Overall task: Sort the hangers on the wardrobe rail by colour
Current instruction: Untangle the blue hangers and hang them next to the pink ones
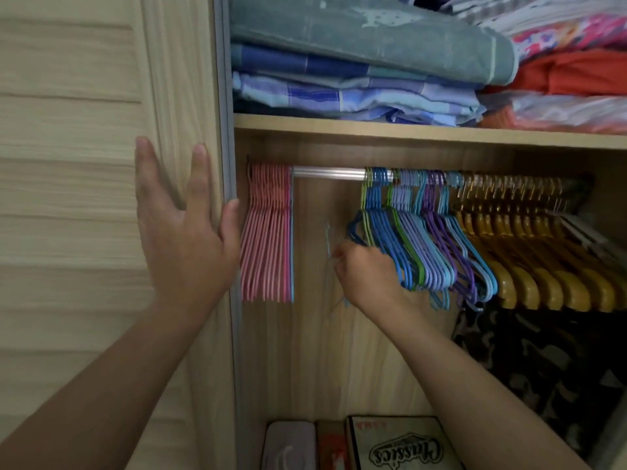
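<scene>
Mixed hangers (424,239): blue, green, lilac and purple wire hangers are hanging crowded together at the middle of the rail, colours interleaved; this is judged to be the lot awaiting sorting.
Pink hangers (268,232): a tidy bunch is hanging at the left end of the rail, with one light blue hanger (291,239) sitting on its right edge.
Yellow hangers (529,266): thicker, moulded ones are filling the right end, already grouped.
Rail (327,174): a bare silver stretch is showing between the pink bunch and the mixed lot, giving room to slide hangers along.
Handling: the thin coated hangers are looking light, springy and prone to tangling at the hooks and shoulders; taking one by the neck just under the hook would likely be lifting it free most cleanly.
Right hand (364,273): it is closing on the lower left edge of the mixed bunch, fingers curled around the dark blue outermost hangers; exactly how many it is pinching cannot be told.
Left hand (183,228): it is spread flat, fingers apart, against the edge of the wardrobe door (84,198), holding nothing.
Obstacles: neighbouring hooks are packed tight, so one hanger may be dragging others along.
Surroundings: folded linens (356,62) are stacked on the shelf (339,125) above; dark patterned clothing (543,368) is hanging below the yellow ones; boxes (400,446) are sitting on the wardrobe floor.
</scene>
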Demonstrator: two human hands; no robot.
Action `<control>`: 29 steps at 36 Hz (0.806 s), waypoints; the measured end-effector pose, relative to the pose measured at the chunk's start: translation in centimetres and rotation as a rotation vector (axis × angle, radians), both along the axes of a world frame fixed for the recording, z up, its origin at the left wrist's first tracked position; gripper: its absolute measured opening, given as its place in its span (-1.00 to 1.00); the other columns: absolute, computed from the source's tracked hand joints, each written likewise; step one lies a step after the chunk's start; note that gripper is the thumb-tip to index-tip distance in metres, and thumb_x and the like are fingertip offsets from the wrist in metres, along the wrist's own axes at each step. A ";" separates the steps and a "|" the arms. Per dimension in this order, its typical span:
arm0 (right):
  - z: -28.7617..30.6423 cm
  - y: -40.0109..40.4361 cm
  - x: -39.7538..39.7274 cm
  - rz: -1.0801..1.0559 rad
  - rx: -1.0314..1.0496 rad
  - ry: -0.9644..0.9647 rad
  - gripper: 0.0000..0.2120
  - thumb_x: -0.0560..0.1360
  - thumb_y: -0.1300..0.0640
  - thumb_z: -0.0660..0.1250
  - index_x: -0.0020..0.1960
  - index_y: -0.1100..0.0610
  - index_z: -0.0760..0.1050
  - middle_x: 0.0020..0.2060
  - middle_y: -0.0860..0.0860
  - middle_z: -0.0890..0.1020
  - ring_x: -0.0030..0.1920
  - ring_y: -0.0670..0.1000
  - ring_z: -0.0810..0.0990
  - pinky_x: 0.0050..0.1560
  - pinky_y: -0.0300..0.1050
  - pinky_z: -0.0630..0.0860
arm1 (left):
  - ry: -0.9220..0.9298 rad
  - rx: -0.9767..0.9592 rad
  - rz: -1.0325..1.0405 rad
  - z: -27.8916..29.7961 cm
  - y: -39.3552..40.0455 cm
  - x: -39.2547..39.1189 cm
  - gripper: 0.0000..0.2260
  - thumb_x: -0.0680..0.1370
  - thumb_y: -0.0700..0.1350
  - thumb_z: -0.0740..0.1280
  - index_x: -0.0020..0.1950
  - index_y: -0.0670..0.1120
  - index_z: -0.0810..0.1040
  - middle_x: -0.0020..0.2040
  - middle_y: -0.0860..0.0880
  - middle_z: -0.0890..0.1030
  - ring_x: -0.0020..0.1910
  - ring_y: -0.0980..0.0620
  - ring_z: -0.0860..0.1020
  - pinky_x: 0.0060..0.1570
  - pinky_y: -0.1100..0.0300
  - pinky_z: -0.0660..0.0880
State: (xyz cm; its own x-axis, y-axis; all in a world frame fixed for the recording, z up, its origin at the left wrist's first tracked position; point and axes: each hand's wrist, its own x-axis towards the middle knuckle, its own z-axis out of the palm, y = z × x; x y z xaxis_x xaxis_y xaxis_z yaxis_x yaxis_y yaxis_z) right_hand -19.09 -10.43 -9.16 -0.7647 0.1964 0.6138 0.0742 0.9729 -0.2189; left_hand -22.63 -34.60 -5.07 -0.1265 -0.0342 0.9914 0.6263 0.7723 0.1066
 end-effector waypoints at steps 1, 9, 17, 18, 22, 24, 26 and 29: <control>-1.3 -0.4 1.0 0.021 -0.062 -0.020 -0.72 0.55 0.12 0.21 0.20 0.04 0.59 0.00 0.21 0.68 0.03 0.29 0.63 -0.11 0.03 0.51 | 0.002 0.003 0.010 -0.1 0.1 0.2 -0.50 0.70 -0.04 0.24 0.60 -0.21 0.29 0.53 -0.54 0.11 0.57 -0.47 0.12 0.56 -0.24 0.14; -12.4 -2.2 9.8 0.084 -0.598 -0.179 -0.77 0.60 0.22 0.19 0.03 0.05 0.62 -0.37 -0.10 0.57 -0.38 -0.13 0.53 -0.30 -0.15 0.48 | 0.000 0.000 -0.200 -5.4 0.7 5.7 -0.56 0.59 -0.33 0.29 0.48 -0.30 0.39 0.44 -0.45 0.33 0.49 -0.35 0.31 0.52 -0.16 0.24; -15.3 -0.2 17.1 0.112 -1.048 -0.252 -0.75 0.66 0.24 0.17 -0.05 0.11 0.61 -0.39 0.06 0.38 -0.36 0.04 0.43 -0.32 0.15 0.68 | -1.393 -0.278 -0.302 -28.9 2.0 11.1 -0.80 0.63 -0.19 0.33 0.24 -0.01 0.59 0.16 -0.12 0.70 0.14 -0.15 0.65 0.02 0.13 0.47; -14.8 0.2 17.5 0.126 -1.079 -0.246 -0.75 0.67 0.24 0.16 -0.03 0.13 0.61 -0.38 0.07 0.33 -0.37 0.03 0.38 -0.31 0.13 0.69 | -1.525 -0.369 -0.300 -30.9 2.0 11.3 -0.72 0.64 -0.15 0.33 0.36 -0.06 0.54 0.27 -0.11 0.65 0.25 -0.13 0.60 0.15 0.13 0.46; -13.8 1.8 18.2 0.194 -1.293 -0.164 -0.73 0.66 0.31 0.13 0.00 0.19 0.61 -0.43 0.01 0.26 -0.43 -0.09 0.28 -0.29 0.02 0.67 | -1.729 -0.428 -0.469 -33.5 1.3 12.1 -0.80 0.62 0.10 0.27 0.15 0.04 0.52 0.11 0.04 0.61 0.20 -0.01 0.57 0.03 0.30 0.38; -13.8 2.7 18.2 0.227 -1.375 -0.134 -0.73 0.66 0.32 0.13 0.01 0.19 0.60 -0.47 -0.01 0.27 -0.46 -0.09 0.28 -0.30 0.02 0.66 | -1.800 -0.362 -0.510 -33.6 0.9 12.1 -0.81 0.70 0.01 0.23 -0.09 0.12 0.52 -0.07 0.09 0.64 0.03 0.12 0.60 -0.09 0.48 0.35; -14.2 3.6 18.3 0.231 -1.431 -0.109 -0.74 0.66 0.31 0.14 0.02 0.19 0.61 -0.47 0.01 0.29 -0.46 -0.08 0.31 -0.31 0.02 0.66 | -1.857 -0.209 -0.558 -33.6 0.4 12.1 -0.62 0.70 -0.19 0.26 -0.28 0.07 0.63 -0.27 0.13 0.67 -0.18 0.29 0.61 -0.09 0.56 0.38; -14.9 4.9 18.4 0.197 -1.484 -0.059 -0.74 0.66 0.30 0.16 0.02 0.17 0.62 -0.45 0.04 0.30 -0.45 -0.06 0.32 -0.34 -0.02 0.65 | -1.923 -0.004 -0.793 -33.2 -0.1 12.3 -0.58 0.66 0.04 0.22 0.00 -0.28 0.69 -0.15 -0.17 0.74 -0.13 -0.05 0.72 0.01 0.24 0.60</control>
State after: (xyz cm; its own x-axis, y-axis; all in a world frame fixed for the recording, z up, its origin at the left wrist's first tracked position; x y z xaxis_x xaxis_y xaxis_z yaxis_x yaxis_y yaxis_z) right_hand -0.71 -5.57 -24.09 -0.8684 0.4897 -0.0785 0.0157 -0.1311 -0.9912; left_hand -10.28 -34.66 -38.29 -0.7490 0.5362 -0.3892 -0.1321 0.4548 0.8807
